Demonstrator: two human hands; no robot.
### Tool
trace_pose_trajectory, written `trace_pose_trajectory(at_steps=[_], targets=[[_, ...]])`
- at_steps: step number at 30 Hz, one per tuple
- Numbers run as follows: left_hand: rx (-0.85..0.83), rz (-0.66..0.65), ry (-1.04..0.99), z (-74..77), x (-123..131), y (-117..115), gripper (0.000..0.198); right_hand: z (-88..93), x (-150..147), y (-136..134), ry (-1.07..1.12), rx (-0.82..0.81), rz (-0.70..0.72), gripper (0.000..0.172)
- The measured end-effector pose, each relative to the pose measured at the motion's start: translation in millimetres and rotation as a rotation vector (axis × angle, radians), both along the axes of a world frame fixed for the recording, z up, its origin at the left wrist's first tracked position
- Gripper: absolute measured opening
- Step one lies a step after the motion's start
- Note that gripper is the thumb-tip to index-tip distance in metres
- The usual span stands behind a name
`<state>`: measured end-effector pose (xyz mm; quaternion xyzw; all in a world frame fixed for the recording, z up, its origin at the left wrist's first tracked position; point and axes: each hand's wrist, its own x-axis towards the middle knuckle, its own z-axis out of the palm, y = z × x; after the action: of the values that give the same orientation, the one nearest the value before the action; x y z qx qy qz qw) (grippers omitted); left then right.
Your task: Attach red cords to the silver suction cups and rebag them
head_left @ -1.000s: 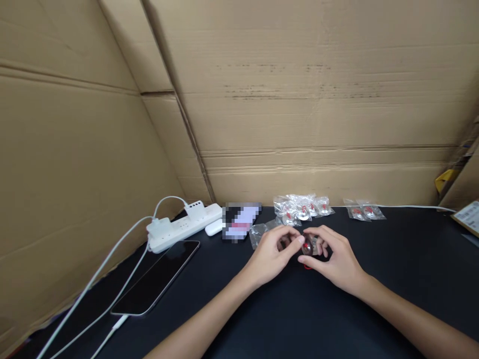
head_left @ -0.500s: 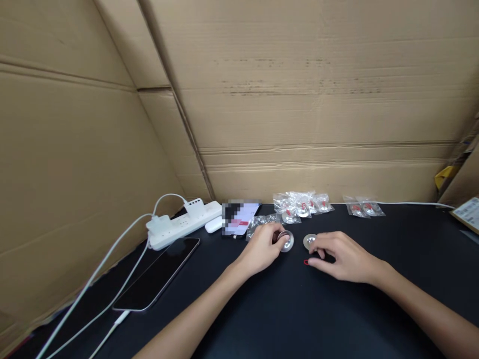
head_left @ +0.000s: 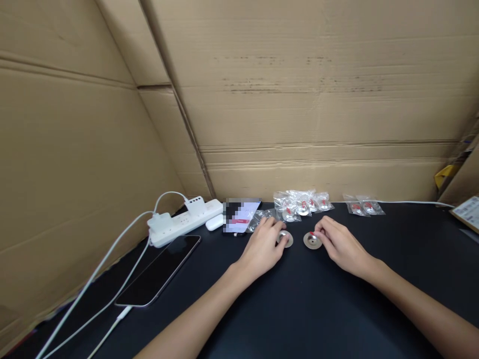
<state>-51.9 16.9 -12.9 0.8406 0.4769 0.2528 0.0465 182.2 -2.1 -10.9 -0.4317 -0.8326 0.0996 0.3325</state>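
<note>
Two round metal discs sit side by side on the black tabletop [head_left: 299, 304], apart, between the hands. The left disc [head_left: 288, 239] is right at the fingertips of the left hand [head_left: 262, 244]: thumb over its edge, fingers curled down, though whether they grip it or merely rest there, I can't tell. The right disc [head_left: 312, 242] lies flat, just inward of the right hand [head_left: 342, 245], clearly the nearer hand, whose thumb and forefinger pinch a bit of red cord [head_left: 312, 233] over the rim. Being circular, neither disc has a long axis; a dark spot marks the right one's centre.

Behind them, a cluster of bagged discs [head_left: 302, 205] spreads along the cardboard wall [head_left: 322, 114], with another bagged pair [head_left: 362, 207] off to the right. Clear plastic [head_left: 257, 219] lies beside the left hand, next to a smartphone [head_left: 241, 214]. The hands themselves are the main obstruction, hiding part of the left disc.
</note>
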Motion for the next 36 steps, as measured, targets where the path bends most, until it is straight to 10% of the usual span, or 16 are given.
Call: trace_pose_trajectory(at_steps=[25, 36], targets=[[-0.009, -0.237, 0.072, 19.4, 20.4, -34.9, 0.015, -9.8, -17.1, -7.7, 0.003, -0.034, 0.076, 0.016], [-0.338, -0.097, -0.517, 20.1, 20.0, -22.6, 0.004, -2.7, -8.0, -5.3, 0.4, 0.065, -0.073, 0.008]])
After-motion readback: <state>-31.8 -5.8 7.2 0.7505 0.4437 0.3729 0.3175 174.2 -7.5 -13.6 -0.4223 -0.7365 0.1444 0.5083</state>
